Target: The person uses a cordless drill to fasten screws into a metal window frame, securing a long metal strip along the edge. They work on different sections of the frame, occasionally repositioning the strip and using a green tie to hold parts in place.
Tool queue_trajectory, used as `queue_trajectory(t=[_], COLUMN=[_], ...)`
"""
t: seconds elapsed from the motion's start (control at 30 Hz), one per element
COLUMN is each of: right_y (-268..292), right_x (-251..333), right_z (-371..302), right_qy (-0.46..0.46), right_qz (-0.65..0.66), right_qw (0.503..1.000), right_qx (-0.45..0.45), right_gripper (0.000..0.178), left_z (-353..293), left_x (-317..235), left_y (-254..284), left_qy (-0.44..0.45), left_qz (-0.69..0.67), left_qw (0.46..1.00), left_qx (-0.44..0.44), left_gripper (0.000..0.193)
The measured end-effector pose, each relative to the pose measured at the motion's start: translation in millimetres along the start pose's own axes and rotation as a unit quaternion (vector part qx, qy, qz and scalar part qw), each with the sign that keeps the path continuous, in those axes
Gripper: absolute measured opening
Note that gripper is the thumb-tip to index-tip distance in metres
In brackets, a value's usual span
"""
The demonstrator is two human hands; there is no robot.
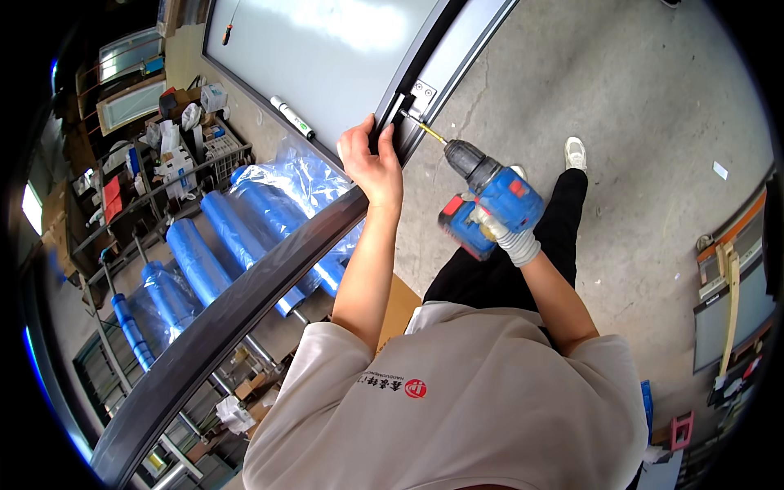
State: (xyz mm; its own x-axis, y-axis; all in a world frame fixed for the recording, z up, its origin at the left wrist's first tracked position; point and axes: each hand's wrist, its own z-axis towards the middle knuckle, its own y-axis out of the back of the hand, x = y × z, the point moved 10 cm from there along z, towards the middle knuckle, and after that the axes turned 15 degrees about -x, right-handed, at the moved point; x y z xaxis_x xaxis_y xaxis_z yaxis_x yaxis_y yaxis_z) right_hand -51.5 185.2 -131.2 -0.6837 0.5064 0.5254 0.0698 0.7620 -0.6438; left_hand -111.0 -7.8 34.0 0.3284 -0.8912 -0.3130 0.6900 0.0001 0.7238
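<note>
My right hand (508, 235), in a white work glove, grips a blue cordless drill (490, 204). Its yellow bit (430, 131) points at a metal hinge plate (420, 95) on the dark frame (245, 298) of a large glass door panel (327, 57). My bare left hand (371, 159) clasps the edge of that dark frame just left of the hinge. The frame runs from the upper middle down to the lower left. Part of the left hand's fingers is hidden behind the frame.
Several blue plastic-wrapped rolls (196, 261) lie on a metal rack (131, 245) at the left. A white tube (291, 118) and a screwdriver (228, 33) rest on the glass. Grey concrete floor (637, 98) lies to the right, with framed panels (727, 286) at the far right.
</note>
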Motion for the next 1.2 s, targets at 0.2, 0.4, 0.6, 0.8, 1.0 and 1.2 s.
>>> queue_trajectory(t=[0.2,0.4,0.6,0.8,1.0,1.2], right_y=[-21.7,-19.0,-16.4,-19.9,-12.5,-9.9], right_x=[6.1,31.6,2.4,14.9,-18.2,-15.1], right_z=[-19.7,-17.2,-15.2,-27.3,-13.8,-11.5], right_qy=[0.012,0.163,-0.003,0.303,-0.110,0.039], right_qz=[-0.003,-0.152,-0.045,-0.312,0.123,-0.067], right_qw=[0.999,0.973,0.996,0.897,0.982,0.997], right_qx=[-0.049,-0.063,-0.073,-0.082,-0.091,-0.022], right_gripper=[0.026,0.021,0.026,0.022,0.027,0.038], left_z=[0.8,-3.3,-10.7,-9.9,-11.6,-10.6], left_x=[1.6,2.7,-0.9,-3.0,-0.7,-1.9], left_y=[0.4,-0.8,-5.9,-3.8,-5.2,-4.2], left_qy=[-0.005,-0.033,-0.058,-0.056,-0.058,-0.059], left_qz=[-0.012,-0.002,0.017,0.012,0.019,0.018], left_qw=[1.000,0.999,0.998,0.998,0.998,0.998], left_qx=[-0.005,-0.014,-0.032,-0.037,-0.033,-0.028], left_gripper=[0.023,0.024,0.028,0.028,0.026,0.024])
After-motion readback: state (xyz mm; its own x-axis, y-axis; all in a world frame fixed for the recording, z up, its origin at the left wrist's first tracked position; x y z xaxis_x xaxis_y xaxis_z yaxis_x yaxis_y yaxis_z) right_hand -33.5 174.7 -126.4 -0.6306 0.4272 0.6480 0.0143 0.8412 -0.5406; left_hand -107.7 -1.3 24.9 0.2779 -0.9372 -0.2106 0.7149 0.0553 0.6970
